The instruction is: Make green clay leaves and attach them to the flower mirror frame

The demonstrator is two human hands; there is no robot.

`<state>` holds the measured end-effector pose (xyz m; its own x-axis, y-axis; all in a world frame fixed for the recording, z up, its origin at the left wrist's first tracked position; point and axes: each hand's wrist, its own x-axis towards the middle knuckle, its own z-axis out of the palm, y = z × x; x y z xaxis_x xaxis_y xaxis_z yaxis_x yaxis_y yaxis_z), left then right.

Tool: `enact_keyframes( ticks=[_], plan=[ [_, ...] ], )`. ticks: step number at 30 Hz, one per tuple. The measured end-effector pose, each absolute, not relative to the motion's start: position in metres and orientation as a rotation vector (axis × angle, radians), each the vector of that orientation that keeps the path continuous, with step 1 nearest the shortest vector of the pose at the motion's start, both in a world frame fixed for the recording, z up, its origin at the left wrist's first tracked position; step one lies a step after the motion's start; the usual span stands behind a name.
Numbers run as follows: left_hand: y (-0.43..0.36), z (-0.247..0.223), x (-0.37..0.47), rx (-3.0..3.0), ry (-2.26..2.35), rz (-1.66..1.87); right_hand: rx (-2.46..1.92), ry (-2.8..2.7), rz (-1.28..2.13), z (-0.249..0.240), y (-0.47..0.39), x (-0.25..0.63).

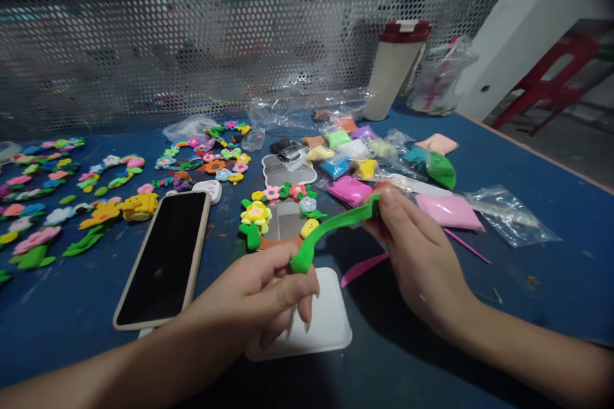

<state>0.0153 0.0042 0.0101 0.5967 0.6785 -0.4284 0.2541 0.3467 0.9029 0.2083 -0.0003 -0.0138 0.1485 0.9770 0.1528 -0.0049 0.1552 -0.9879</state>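
Observation:
A strip of green modelling clay [336,223] is stretched between my two hands, bowed and thicker at its left end. My left hand [273,287] pinches that thick end between thumb and fingers. The other end sits in the closed fingertips of my right hand [417,249]. Under my left hand lies a white board [326,313], partly covered by the fingers. Just behind the strip is a small mirror [283,222] framed with clay flowers and leaves. A pink clay tool [363,270] rests on the table beside my right hand.
A phone [165,262] lies to the left, near several flower-decorated clay frames [110,172]. Bagged clay in many colours [352,190] is heaped behind my right hand. A tumbler [396,70] stands by the perforated metal panel [215,32] at the back of the blue table [542,294].

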Motion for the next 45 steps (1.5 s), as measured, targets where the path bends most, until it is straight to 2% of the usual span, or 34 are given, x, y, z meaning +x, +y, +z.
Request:
enact_keyframes(
  ticks=[5,8,14,20,24,30,39,45],
  plan=[
    [0.003,0.008,0.018,1.276,0.917,0.281,-0.912,-1.670,1.122,-0.005,-0.015,0.206],
    [0.000,0.010,0.019,1.581,1.033,0.292,-0.798,-1.969,1.112,0.001,-0.017,0.205],
    [-0.006,0.007,0.008,2.198,1.091,0.386,-0.820,-2.004,1.029,-0.001,-0.014,0.205],
    [-0.009,0.010,0.007,2.288,1.079,0.299,-0.955,-2.076,0.836,-0.005,-0.014,0.205],
    [-0.010,0.010,0.010,2.290,1.095,0.241,-0.910,-2.128,0.833,-0.010,-0.013,0.204],
    [-0.003,0.009,0.012,2.203,1.187,0.297,-0.959,-2.070,0.616,-0.011,-0.014,0.205],
    [0.008,0.015,0.009,1.896,1.235,0.241,-1.185,-1.687,0.887,-0.007,-0.007,0.209],
    [0.007,0.018,0.014,1.821,1.231,0.179,-1.320,-1.507,0.681,-0.009,0.009,0.216]
  ],
)
